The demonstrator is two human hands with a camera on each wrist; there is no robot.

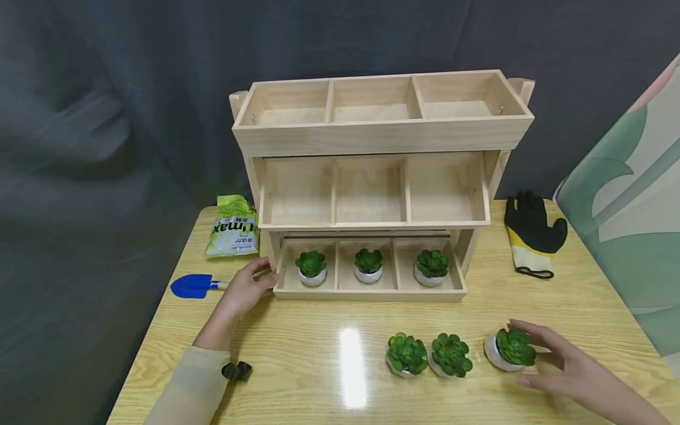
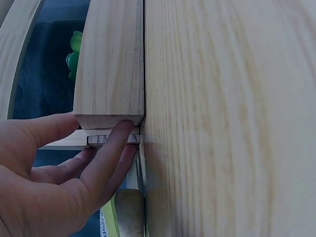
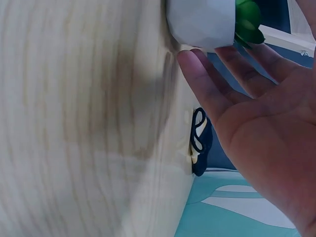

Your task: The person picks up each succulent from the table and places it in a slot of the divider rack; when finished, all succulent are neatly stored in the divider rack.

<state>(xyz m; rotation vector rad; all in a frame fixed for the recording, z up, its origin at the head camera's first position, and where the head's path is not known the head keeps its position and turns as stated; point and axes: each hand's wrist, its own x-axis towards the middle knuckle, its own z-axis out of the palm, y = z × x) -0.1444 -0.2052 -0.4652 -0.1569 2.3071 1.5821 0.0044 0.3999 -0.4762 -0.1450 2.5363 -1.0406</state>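
Note:
My left hand (image 1: 248, 293) is at the left end of the wooden shelf's bottom tray (image 1: 372, 296). In the left wrist view its fairly straight fingers touch the tray's end (image 2: 108, 121). Three succulents in white pots, one per compartment, stand in that tray; the middle one (image 1: 368, 265) is among them. My right hand (image 1: 571, 367) is beside another potted succulent (image 1: 515, 348) on the table, fingers extended behind it and thumb apart in front. The right wrist view shows the fingertips close to its white pot (image 3: 201, 22); whether they touch is unclear.
Two more potted succulents, a left one (image 1: 406, 354) and a right one (image 1: 450, 355), stand on the table. A blue trowel (image 1: 192, 286) and a green-white bag (image 1: 234, 230) lie left of the shelf. A black glove (image 1: 533, 230) lies right. Upper trays (image 1: 382, 136) overhang the bottom one.

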